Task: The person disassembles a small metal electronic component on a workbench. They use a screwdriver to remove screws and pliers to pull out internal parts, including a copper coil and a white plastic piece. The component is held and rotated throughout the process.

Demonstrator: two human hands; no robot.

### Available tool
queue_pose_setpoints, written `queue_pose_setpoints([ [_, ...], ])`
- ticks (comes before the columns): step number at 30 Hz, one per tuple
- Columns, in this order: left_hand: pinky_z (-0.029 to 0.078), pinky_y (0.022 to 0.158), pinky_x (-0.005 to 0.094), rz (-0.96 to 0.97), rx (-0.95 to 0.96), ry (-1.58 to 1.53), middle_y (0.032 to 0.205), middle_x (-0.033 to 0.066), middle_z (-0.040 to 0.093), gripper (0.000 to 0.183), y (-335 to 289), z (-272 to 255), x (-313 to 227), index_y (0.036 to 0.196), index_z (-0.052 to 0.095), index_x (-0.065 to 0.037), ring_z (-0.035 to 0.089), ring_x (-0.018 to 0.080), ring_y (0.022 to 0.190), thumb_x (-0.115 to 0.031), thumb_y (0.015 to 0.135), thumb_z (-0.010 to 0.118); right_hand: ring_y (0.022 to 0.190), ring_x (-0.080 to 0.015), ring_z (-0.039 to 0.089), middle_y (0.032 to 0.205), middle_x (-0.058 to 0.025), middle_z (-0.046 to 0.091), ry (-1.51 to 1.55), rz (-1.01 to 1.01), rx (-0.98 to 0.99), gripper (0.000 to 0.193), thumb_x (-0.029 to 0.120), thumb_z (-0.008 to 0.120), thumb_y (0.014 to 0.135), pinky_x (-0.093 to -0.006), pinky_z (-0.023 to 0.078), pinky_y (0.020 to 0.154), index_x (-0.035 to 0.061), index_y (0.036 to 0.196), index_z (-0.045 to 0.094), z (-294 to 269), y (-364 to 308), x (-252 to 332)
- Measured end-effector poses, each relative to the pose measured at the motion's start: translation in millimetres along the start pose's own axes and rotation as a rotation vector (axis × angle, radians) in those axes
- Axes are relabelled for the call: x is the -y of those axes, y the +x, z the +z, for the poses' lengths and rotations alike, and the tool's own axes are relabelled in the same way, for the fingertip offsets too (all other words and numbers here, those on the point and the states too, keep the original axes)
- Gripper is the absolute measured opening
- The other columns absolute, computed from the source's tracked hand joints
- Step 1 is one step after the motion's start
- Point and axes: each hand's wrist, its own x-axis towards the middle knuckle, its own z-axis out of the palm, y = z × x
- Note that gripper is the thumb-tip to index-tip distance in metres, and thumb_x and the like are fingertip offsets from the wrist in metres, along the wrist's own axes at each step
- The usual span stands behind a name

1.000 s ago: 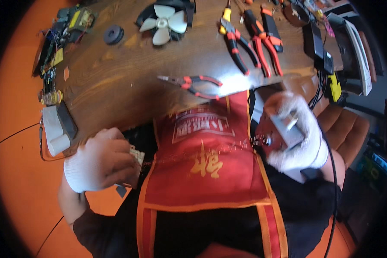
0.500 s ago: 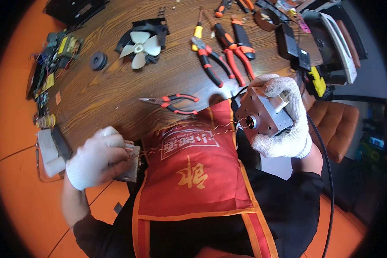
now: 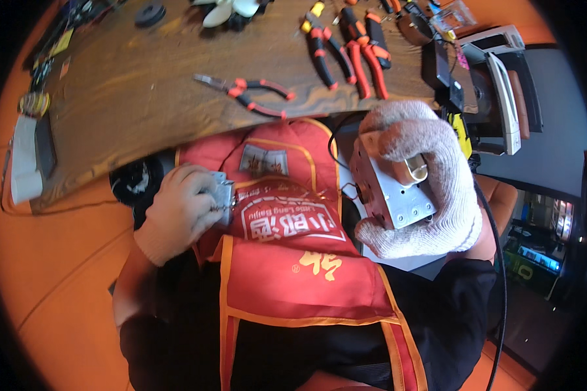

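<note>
My gloved right hand [image 3: 430, 189] is wrapped round a silver metal box [image 3: 404, 202] with small holes and a cream round fitting, holding it above my lap. In my gloved left hand [image 3: 184, 208] is a smaller silver metal piece [image 3: 224, 195], mostly covered by the fingers. Thin copper-coloured wire [image 3: 349, 193] comes out of the box's side; against the red apron [image 3: 293, 274] its course is hard to follow. Needle-nose pliers [image 3: 248, 91] with red and black handles lie near the table's front edge.
On the wooden table [image 3: 137, 98] lie more pliers [image 3: 362, 55], a cutter [image 3: 323, 52], a white fan blade [image 3: 225, 12] and a black round part [image 3: 150, 14]. Black adapters [image 3: 437, 68] sit at the right. A black cable [image 3: 499, 280] hangs past my right arm.
My view has tilted, so the table sits higher in the picture. My left hand has moved right, towards the box, with its metal piece. The box has turned in my right hand.
</note>
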Motion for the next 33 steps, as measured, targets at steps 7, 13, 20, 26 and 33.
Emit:
queue_pose_setpoints([
  [7,0.054,0.105,0.0471,-0.23,0.134,-0.252,0.119,0.0194,0.074,0.081,26.1,-7.9,-25.3,0.144,0.066,-0.005,0.071,0.0394,0.113,-0.044,0.078,0.095,0.125,-0.0351,0.067,0.138,-0.0169,0.063,-0.087,-0.148,0.014,0.084,0.019,0.104,0.067,-0.0461,0.055,0.106,0.0091,0.139,0.061,39.3,20.8,11.4],
  [13,0.058,0.092,0.0421,0.084,0.014,-0.893,0.111,0.0183,0.075,0.035,67.2,9.6,-63.1,0.133,0.068,0.0,0.074,0.0374,0.104,-0.026,0.11,0.069,0.108,-0.0319,0.071,0.124,-0.0154,0.064,-0.284,-0.021,0.107,0.068,0.022,0.099,0.07,-0.0402,0.061,0.089,0.0064,0.127,0.065,49.1,32.9,22.4],
  [20,0.06,0.063,0.046,0.232,-0.018,-0.178,0.076,0.0104,0.073,0.025,57.2,24.4,-74.5,0.09,0.073,-0.013,0.075,0.0305,0.068,-0.035,0.101,0.072,0.1,-0.0344,0.069,0.12,-0.0148,0.064,-0.001,0.114,0.138,0.068,0.017,0.099,0.067,-0.042,0.058,0.088,0.0057,0.123,0.062,74.6,-5.0,11.1],
  [26,0.06,0.062,0.0437,0.369,0.066,-0.373,0.078,0.0077,0.075,0.024,44.8,32.1,-74.1,0.09,0.075,-0.013,0.076,0.0291,0.071,-0.035,0.1,0.074,0.114,-0.0328,0.068,0.128,-0.0162,0.065,0.321,0.358,0.194,0.078,0.025,0.104,0.071,-0.0441,0.054,0.098,0.0083,0.134,0.061,91.1,-40.9,6.0],
  [33,0.055,0.062,0.0409,0.321,0.217,-0.45,0.079,0.0059,0.071,0.02,38.4,27.5,-71.1,0.085,0.074,-0.016,0.071,0.0283,0.068,-0.034,0.089,0.082,0.119,-0.0344,0.066,0.134,-0.0202,0.063,0.417,0.259,0.138,0.088,0.027,0.107,0.069,-0.0485,0.053,0.1,0.01,0.139,0.056,103.8,-62.3,-7.2],
])
